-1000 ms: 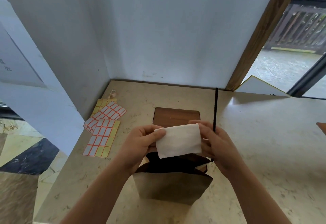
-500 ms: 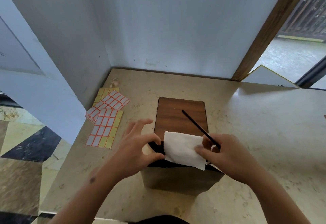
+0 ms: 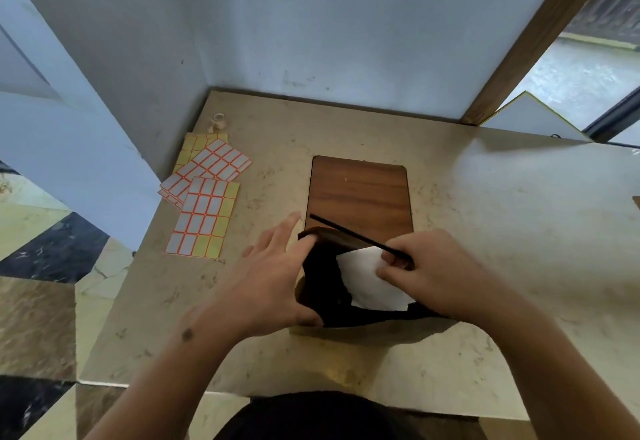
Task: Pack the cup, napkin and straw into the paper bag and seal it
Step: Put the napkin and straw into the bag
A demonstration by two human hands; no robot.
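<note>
A brown paper bag (image 3: pixel 349 334) stands open on the marble counter, its inside dark. My left hand (image 3: pixel 277 287) grips the bag's left rim, thumb inside the mouth. My right hand (image 3: pixel 433 273) holds a white napkin (image 3: pixel 370 283) partly down in the bag's opening, and a thin black straw (image 3: pixel 349 235) lies slanted under the same fingers, its free end pointing up-left over the bag. The cup is not visible; the bag's interior is too dark to tell what it holds.
A brown wooden board (image 3: pixel 360 193) lies flat behind the bag. Sheets of orange-edged labels (image 3: pixel 204 207) and a small tape roll (image 3: pixel 218 121) sit at the left near the wall. The counter edge (image 3: pixel 104 380) drops off at left and front.
The napkin went from held up above the bag down into its mouth. The straw tilted from upright to slanted. My left hand let go of the napkin and took the bag's rim.
</note>
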